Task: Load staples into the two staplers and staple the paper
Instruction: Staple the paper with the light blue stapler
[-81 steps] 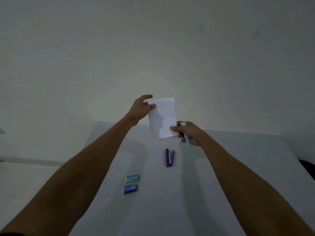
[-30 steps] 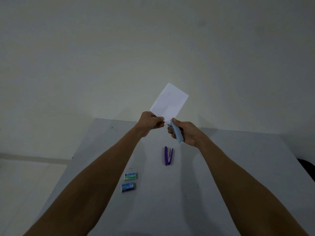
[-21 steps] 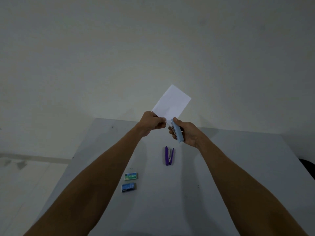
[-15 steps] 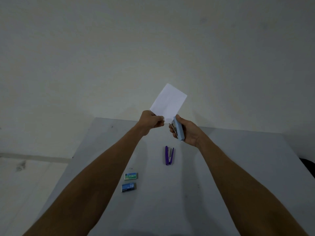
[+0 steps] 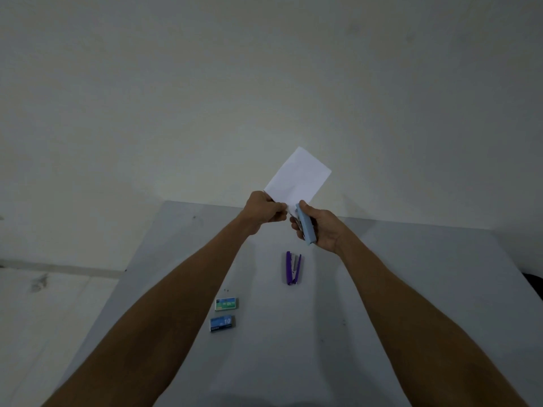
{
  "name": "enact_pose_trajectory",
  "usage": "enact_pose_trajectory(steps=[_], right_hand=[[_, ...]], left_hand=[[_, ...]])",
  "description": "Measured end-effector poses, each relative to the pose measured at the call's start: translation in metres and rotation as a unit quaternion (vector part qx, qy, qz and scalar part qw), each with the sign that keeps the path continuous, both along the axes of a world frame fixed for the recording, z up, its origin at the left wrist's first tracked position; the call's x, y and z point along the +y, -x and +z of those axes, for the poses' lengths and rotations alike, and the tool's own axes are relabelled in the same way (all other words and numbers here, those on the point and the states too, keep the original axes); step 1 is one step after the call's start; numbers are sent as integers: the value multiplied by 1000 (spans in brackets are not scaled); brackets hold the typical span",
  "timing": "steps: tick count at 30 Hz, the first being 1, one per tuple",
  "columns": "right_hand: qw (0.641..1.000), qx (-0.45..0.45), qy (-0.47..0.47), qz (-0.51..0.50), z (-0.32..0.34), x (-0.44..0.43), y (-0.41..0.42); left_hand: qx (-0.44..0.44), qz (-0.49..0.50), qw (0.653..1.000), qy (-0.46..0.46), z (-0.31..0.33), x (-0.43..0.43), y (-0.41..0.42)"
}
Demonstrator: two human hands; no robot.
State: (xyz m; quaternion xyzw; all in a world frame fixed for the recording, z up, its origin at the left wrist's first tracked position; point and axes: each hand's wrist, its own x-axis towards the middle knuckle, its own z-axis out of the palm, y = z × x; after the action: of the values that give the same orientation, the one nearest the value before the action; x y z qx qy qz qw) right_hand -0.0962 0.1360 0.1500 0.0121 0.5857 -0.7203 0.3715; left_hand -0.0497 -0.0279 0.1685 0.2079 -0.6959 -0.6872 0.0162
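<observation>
I hold a white sheet of paper (image 5: pixel 298 177) up in the air above the far part of the table. My left hand (image 5: pixel 266 208) pinches its lower corner. My right hand (image 5: pixel 318 226) grips a light blue stapler (image 5: pixel 305 226), whose front end sits at the same lower corner of the paper. A purple stapler (image 5: pixel 293 268) lies partly open on the grey table (image 5: pixel 411 289), below my hands. Two small staple boxes rest nearer to me: a green one (image 5: pixel 226 304) and a blue one (image 5: pixel 222 323).
The table's far edge meets a plain pale wall. Its left edge runs diagonally, with pale floor (image 5: pixel 44 318) beyond it. A dark object (image 5: pixel 536 284) shows at the right border. Two tiny specks (image 5: pixel 226 289) lie by the green box.
Since 2.7 s ago my left hand slid from the paper's top to its lower corner and the sheet tilted right. Over the last second the light blue stapler stayed at that corner.
</observation>
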Motion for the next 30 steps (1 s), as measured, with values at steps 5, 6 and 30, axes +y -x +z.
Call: enact_pose_trajectory(steps=[5, 6, 30], right_hand=[[999, 16, -23, -15, -3, -6, 3], [999, 20, -30, -17, -4, -8, 3], [995, 52, -69, -48, -20, -14, -4]], left_hand=[[-2, 2, 1000, 9, -1, -2, 3], [-1, 2, 1000, 10, -1, -2, 3], [1, 22, 999, -29, -18, -3, 2]])
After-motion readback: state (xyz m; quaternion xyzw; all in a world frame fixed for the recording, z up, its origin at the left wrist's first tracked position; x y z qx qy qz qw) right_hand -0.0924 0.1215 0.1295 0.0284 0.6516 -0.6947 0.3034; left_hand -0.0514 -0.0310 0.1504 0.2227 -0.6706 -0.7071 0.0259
